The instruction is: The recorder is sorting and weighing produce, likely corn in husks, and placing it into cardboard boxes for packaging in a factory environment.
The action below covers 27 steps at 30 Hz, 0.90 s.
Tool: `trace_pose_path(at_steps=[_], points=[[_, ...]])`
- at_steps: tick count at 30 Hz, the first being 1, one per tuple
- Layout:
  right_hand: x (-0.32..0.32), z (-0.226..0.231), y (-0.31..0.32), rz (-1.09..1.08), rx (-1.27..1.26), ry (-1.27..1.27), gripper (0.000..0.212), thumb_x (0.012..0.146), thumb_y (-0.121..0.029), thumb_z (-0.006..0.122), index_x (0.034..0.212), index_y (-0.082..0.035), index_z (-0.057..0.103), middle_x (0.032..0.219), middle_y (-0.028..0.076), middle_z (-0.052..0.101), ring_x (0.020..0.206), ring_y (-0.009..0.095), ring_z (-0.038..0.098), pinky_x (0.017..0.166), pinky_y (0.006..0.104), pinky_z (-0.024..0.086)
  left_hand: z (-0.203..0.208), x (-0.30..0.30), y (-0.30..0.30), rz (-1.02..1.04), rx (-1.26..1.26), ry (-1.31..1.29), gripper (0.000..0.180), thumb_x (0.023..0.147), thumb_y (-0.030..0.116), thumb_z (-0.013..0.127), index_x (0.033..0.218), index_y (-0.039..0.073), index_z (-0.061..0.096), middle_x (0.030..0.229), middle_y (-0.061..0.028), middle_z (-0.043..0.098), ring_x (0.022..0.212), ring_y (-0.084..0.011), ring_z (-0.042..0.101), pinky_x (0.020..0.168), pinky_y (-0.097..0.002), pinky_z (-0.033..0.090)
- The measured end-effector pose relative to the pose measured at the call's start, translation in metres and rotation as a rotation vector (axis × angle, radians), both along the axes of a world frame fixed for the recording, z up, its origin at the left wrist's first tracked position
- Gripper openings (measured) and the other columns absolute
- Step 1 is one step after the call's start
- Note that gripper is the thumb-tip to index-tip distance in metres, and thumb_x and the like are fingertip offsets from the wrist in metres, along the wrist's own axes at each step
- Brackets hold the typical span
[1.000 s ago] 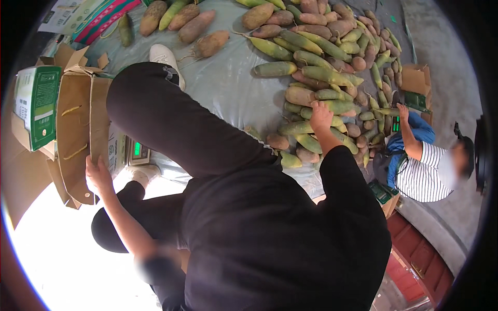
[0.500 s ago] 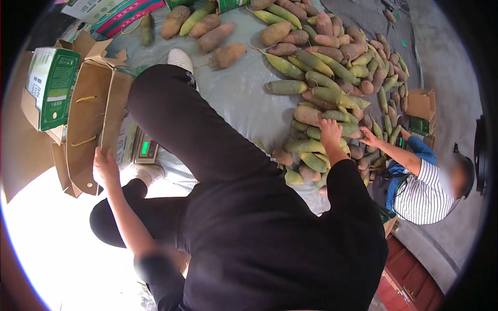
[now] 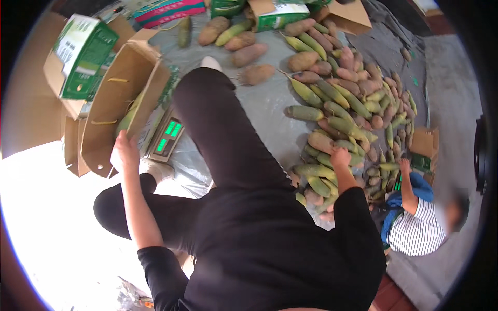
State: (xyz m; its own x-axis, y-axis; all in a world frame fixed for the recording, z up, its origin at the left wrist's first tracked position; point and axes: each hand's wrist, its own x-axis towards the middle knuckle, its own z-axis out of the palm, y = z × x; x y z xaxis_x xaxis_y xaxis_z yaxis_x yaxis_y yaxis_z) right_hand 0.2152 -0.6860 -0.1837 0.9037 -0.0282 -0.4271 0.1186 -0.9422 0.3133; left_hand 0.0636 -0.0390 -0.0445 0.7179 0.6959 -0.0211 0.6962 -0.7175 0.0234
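Note:
My left hand is closed on the lower end of an open cardboard box, which stands tilted on a digital scale. Inside the box, part of a green radish shows. Over at the pile, my right hand has its fingers curled round a green radish, mostly covered by the hand. Close beside it lie a reddish-brown root and a pale green radish.
A green and white carton stands left of the box. Several roots, such as a brown one, lie apart on the plastic sheet. At the right a co-worker in a striped shirt reaches toward another carton.
My view has turned, so the scene sits differently. A radish inside the box and more of the scale's lit display now show. The co-worker's hand has drawn back from the pile near mine.

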Motion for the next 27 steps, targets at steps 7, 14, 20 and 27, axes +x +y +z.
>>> trace_pose_path(at_steps=[7, 14, 20, 27], points=[[0.043, 0.019, 0.021, -0.332, 0.830, -0.194, 0.025, 0.087, -0.028, 0.052, 0.087, -0.006, 0.064, 0.081, 0.012, 0.064, 0.076, 0.031, 0.056, 0.071, 0.0389, 0.044, 0.014, 0.006, -0.010, -0.005, -0.086, -0.023, 0.016, 0.080, 0.018, 0.059, 0.089, 0.007, 0.052, 0.092, -0.0139, 0.061, 0.085, -0.0348, 0.059, 0.071, -0.0443, 0.047], [0.085, 0.088, 0.122, -0.691, 1.374, -0.080, 0.026, 0.092, -0.027, 0.049, 0.095, -0.005, 0.064, 0.096, 0.002, 0.063, 0.085, 0.016, 0.055, 0.074, 0.0307, 0.042, 0.014, -0.002, -0.005, -0.011, -0.146, -0.069, 0.018, 0.078, 0.015, 0.059, 0.094, 0.007, 0.054, 0.091, -0.0142, 0.061, 0.084, -0.0348, 0.059, 0.069, -0.0440, 0.047], [0.124, 0.204, 0.267, -0.294, 1.726, 0.011, 0.028, 0.094, -0.030, 0.048, 0.100, -0.005, 0.059, 0.106, 0.006, 0.061, 0.098, 0.013, 0.054, 0.079, 0.0320, 0.045, 0.015, -0.001, -0.005, -0.021, -0.143, -0.053, 0.017, 0.078, 0.015, 0.060, 0.093, 0.007, 0.055, 0.090, -0.0136, 0.062, 0.084, -0.0345, 0.060, 0.069, -0.0442, 0.047], [0.150, 0.281, 0.405, -0.040, 2.211, 0.593, 0.026, 0.093, -0.023, 0.046, 0.103, -0.002, 0.057, 0.115, 0.014, 0.057, 0.108, 0.023, 0.052, 0.089, 0.0491, 0.044, 0.017, 0.000, -0.007, -0.018, -0.118, -0.083, 0.013, 0.078, 0.014, 0.060, 0.085, 0.005, 0.052, 0.084, -0.0134, 0.061, 0.082, -0.0329, 0.061, 0.069, -0.0440, 0.047]])
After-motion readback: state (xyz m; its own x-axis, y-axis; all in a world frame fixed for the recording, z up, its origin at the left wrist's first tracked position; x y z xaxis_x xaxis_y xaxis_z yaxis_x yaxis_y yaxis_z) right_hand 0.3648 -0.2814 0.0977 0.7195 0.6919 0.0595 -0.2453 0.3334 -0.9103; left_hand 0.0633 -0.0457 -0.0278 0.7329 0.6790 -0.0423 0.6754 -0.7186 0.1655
